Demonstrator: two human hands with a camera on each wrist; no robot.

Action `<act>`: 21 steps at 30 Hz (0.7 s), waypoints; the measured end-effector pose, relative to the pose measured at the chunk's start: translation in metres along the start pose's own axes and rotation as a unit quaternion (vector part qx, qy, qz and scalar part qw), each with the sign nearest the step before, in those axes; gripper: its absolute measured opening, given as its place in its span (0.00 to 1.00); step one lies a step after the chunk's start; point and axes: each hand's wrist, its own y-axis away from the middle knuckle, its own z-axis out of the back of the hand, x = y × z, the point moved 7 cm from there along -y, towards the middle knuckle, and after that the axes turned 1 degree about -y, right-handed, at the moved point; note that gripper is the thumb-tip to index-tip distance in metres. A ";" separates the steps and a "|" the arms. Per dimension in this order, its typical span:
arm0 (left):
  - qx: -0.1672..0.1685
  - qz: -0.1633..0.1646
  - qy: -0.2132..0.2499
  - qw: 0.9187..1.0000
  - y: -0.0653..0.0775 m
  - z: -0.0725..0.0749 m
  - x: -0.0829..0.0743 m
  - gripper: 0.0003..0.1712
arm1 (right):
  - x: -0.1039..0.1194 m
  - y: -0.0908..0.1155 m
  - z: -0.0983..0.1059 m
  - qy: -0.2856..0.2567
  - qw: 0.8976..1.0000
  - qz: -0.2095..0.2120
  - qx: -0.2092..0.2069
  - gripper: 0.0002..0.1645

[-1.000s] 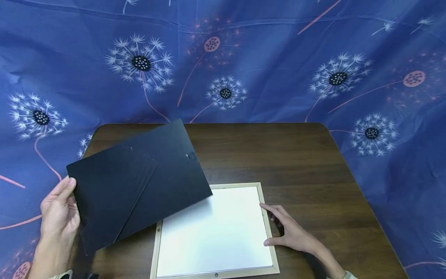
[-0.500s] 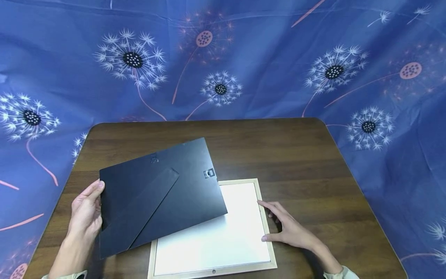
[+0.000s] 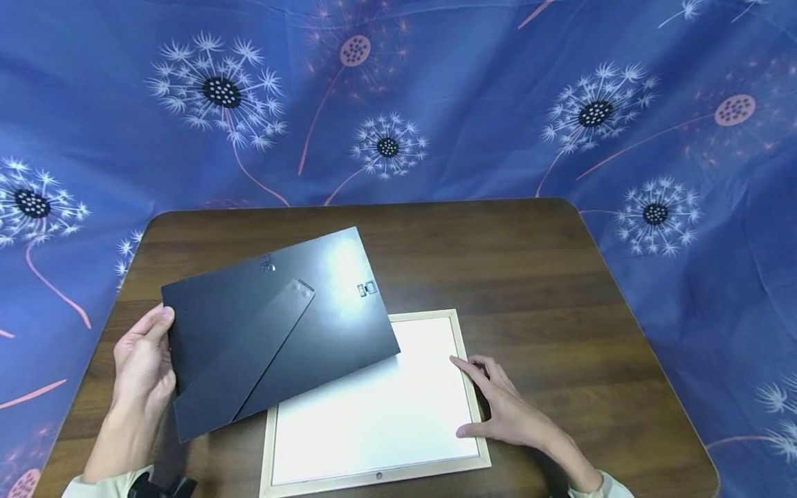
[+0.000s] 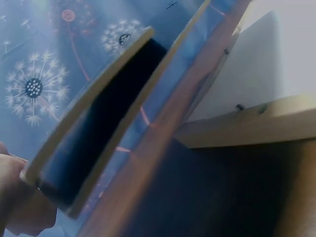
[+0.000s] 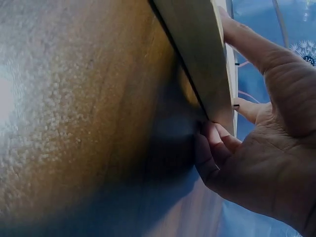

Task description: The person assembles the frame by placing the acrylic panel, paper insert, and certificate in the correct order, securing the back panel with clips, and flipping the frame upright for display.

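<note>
My left hand (image 3: 142, 363) pinches the left edge of a black picture-frame backboard (image 3: 218, 311), thumb on the dark face. The board hangs tilted above a pale wooden picture frame (image 3: 373, 477), covering its upper left corner. The board's stand leg (image 3: 255, 360) and metal hangers (image 3: 367, 288) face up. In the left wrist view, the leg stands partly away from the board along tan edges (image 4: 116, 140). White backing (image 3: 386, 422) fills the frame, which lies face down. My right hand (image 3: 504, 404) grips the frame's right side, thumb and forefinger over the rim, other fingers curled against its outer side.
A brown wooden table (image 3: 529, 290) carries the frame. Behind it hangs a blue cloth (image 3: 473, 104) printed with dandelions. Small dark tabs (image 4: 240, 107) stick out from the frame's inner edge. A black strap piece (image 3: 158, 487) sits at the left cuff.
The backboard has moved right and toward the frame with my left hand, then stayed nearly in place, and its face now catches the light. My right hand stays at the frame's right side.
</note>
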 end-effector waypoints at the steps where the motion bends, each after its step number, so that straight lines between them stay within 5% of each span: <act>1: 0.000 -0.002 0.008 1.000 -0.001 0.000 -0.002 0.10 | -0.001 -0.001 0.001 -0.002 1.000 0.000 -0.001 0.64; 5: 0.021 0.022 0.002 1.000 -0.001 -0.005 0.003 0.11 | -0.002 -0.003 0.003 -0.003 1.000 0.013 -0.006 0.58; 9: 0.064 0.066 -0.042 0.995 0.009 -0.013 0.025 0.12 | -0.002 -0.003 0.006 0.004 0.999 0.038 -0.022 0.44; 13: 0.090 0.108 -0.123 0.982 0.023 -0.021 0.051 0.11 | -0.002 -0.003 0.008 -0.003 0.998 0.048 -0.034 0.35; 17: 0.083 0.133 -0.207 0.966 0.033 -0.024 0.073 0.07 | -0.004 -0.004 0.009 -0.024 0.998 0.041 -0.038 0.32; 21: 0.069 0.158 -0.244 0.954 0.039 -0.024 0.091 0.06 | -0.006 -0.006 0.010 -0.064 0.995 0.059 -0.044 0.33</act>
